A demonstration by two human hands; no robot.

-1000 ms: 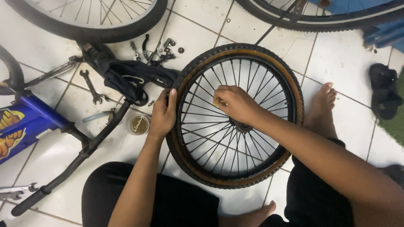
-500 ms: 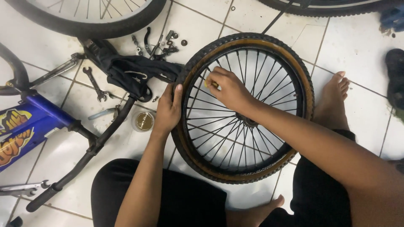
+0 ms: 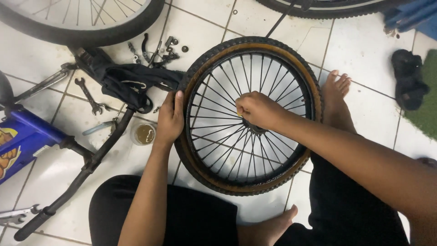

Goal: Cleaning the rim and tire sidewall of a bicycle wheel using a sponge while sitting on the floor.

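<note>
A small bicycle wheel with a black tyre, tan sidewall and thin spokes lies flat on the tiled floor between my legs. My left hand grips the tyre at its left edge. My right hand is closed over the spokes just above the hub, pinching something small and yellowish; what it is cannot be made out. The hub itself is mostly hidden under that hand.
A blue bike frame with black handlebar lies at left. A wrench, black bag, loose bolts and a small round tin sit nearby. Other wheels at top; a black sandal at right.
My right hand has slid from the upper left spokes toward the hub. My left hand keeps its grip on the tyre. The view shifted slightly.
</note>
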